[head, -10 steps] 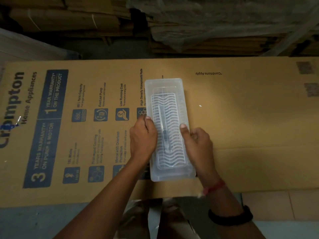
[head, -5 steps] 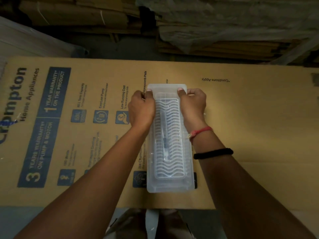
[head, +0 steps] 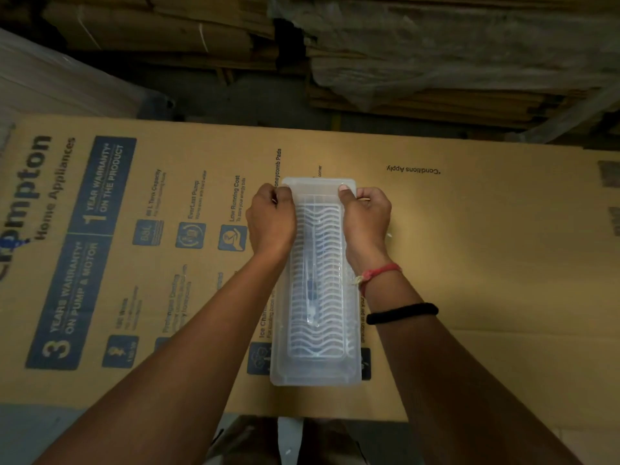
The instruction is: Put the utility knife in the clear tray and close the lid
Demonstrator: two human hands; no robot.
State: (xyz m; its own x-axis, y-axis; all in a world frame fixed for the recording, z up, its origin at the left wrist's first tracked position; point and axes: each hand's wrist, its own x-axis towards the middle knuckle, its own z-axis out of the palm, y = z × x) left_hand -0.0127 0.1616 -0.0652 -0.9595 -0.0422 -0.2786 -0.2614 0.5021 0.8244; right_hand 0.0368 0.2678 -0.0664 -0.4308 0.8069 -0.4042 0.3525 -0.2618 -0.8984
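Note:
A long clear plastic tray [head: 315, 370] lies lengthwise on a flat cardboard sheet, its clear lid [head: 313, 187] lying flat on top. Through the lid I see a white wavy grid and the utility knife [head: 312, 290] lying along the middle. My left hand [head: 271, 223] grips the far left corner of the tray with the thumb on the lid. My right hand [head: 365, 219] grips the far right corner the same way. Both hands press down on the far end.
The printed cardboard sheet [head: 469, 263] covers the work surface, and its near edge runs just below the tray. Stacked flattened cartons [head: 436, 62] stand behind its far edge. A pale wrapped bundle [head: 50, 82] is at the far left. Grey floor shows at the lower left.
Both hands slid from the tray's middle sides to its far corners about half a second ago and stay there. The tray and knife have not shifted.

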